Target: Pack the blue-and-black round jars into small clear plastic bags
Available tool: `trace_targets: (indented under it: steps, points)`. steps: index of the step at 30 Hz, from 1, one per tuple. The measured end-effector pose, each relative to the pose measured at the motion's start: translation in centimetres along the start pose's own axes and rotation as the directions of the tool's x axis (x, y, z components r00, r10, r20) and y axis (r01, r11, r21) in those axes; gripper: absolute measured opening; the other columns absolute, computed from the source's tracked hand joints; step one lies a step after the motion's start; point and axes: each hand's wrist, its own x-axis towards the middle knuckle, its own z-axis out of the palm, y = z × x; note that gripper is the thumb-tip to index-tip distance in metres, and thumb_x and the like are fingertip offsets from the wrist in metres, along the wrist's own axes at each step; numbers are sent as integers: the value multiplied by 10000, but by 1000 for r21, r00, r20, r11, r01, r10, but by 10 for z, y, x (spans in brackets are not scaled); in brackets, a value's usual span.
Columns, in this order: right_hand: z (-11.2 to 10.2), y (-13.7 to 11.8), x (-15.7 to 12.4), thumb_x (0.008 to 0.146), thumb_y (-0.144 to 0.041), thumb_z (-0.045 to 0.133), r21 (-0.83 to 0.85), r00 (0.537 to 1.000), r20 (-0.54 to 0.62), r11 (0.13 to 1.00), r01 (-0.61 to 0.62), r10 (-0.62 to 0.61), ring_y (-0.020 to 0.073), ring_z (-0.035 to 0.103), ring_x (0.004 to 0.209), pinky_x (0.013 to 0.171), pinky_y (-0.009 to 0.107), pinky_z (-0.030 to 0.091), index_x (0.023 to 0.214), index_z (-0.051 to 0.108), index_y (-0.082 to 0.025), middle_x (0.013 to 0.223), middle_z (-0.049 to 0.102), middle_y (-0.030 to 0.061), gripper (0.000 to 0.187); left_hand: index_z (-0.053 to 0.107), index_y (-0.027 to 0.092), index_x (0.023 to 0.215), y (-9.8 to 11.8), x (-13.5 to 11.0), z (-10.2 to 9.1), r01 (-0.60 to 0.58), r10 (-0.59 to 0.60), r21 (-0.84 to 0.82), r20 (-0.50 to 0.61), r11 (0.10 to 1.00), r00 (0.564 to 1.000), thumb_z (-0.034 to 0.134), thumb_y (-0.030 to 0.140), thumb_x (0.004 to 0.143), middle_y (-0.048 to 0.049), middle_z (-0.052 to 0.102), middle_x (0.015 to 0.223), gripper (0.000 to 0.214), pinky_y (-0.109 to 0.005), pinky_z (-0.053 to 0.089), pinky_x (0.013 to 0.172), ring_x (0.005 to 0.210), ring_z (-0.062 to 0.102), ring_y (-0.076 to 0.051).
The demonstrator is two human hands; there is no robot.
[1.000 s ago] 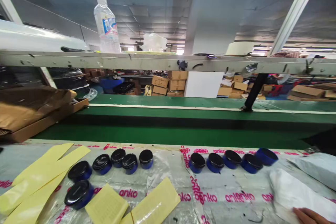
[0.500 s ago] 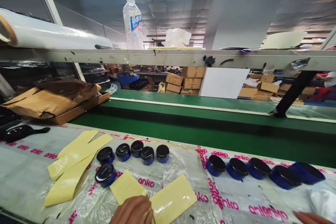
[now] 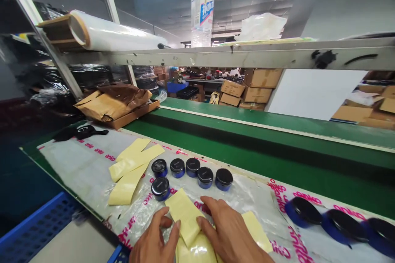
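Observation:
Yellow glossy strips (image 3: 182, 210) lie between my two hands at the bottom middle, one overlapping another. My left hand (image 3: 156, 236) is at their left edge, thumb and fingers apart, the thumb tip close against the strip. On the other side my right hand (image 3: 231, 232) has its thumb on the strip's right edge, index finger stretched above; its other fingers are partly hidden. Another yellow strip (image 3: 256, 230) shows beyond the right hand. Just behind are several round black-topped, blue-sided tins (image 3: 205, 176), one tin (image 3: 160, 188) lying nearest the strips.
More yellow strips (image 3: 129, 172) lie left on the plastic-covered table (image 3: 86, 160). Larger-looking black-and-blue tins (image 3: 344, 225) line the right. A green conveyor belt (image 3: 247, 154) runs behind. A bottle (image 3: 202, 16) stands on the overhead shelf (image 3: 173, 58). A blue crate (image 3: 37, 222) is below left.
The view has swung left. My right hand has come in from the far right to the yellow strips. My left hand's fingers, earlier bunched over the strips, are now apart beside them.

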Motion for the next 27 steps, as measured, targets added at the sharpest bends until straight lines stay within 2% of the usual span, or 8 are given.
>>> trace_targets:
  steps: [4,6,10,12,15,20,24,27]
  points:
    - [9,0,14,874,-209,570,218,999,21,975,-44,41,258,695,917,846,392,529,1199,675,-221,993,730,81,341,602,263,1153,2,4,4,17,-17,-110,3,994,1000,579,545,855,8,722,893,410,-291,431,585,529,578,-165]
    - [8,3,17,907,-240,542,353,998,30,933,-70,63,219,690,851,801,340,524,1164,674,-222,938,727,51,289,586,244,1199,2,5,8,62,-58,-250,24,966,998,628,565,821,-9,728,886,497,-291,458,599,548,587,-173]
    - [1,5,18,948,-321,520,509,995,71,856,-92,64,198,680,814,751,307,517,1142,669,-203,910,728,34,271,441,174,1352,7,5,17,210,-174,-661,120,721,977,779,578,705,-39,727,829,835,-264,496,581,585,630,-180]
    - [-3,3,18,944,-310,529,507,997,60,859,-74,50,201,677,835,758,310,516,1137,678,-202,927,728,41,267,365,151,1415,14,4,20,261,-208,-755,168,602,964,856,536,651,-35,723,779,987,-218,443,494,530,612,-160]
    - [-7,1,16,951,-299,518,463,999,-13,886,-23,32,211,674,869,774,323,519,1129,688,-212,954,722,54,261,312,161,1475,25,3,22,299,-244,-816,200,494,949,935,468,578,-16,727,734,1135,-186,393,433,461,569,-134]
    - [-14,-4,3,987,-395,488,349,950,-303,936,38,74,210,656,861,746,324,526,1104,653,-236,1040,690,66,257,590,141,1258,36,2,19,316,-351,-857,172,408,921,962,417,532,-100,776,959,862,-218,557,539,810,730,-248]
    - [-11,-14,-13,984,-469,500,411,951,-294,911,36,95,182,650,696,637,284,514,931,664,-247,839,693,28,281,667,120,1161,46,-1,20,393,-388,-882,278,258,879,966,311,504,-101,788,928,746,-266,625,613,824,754,-283]
    - [-2,-21,-16,953,-530,526,510,955,-250,860,-11,161,202,679,719,617,281,533,978,679,-241,864,718,48,328,659,139,1208,56,-10,31,413,-359,-895,334,171,872,947,288,543,-97,791,929,740,-301,648,653,815,763,-290]
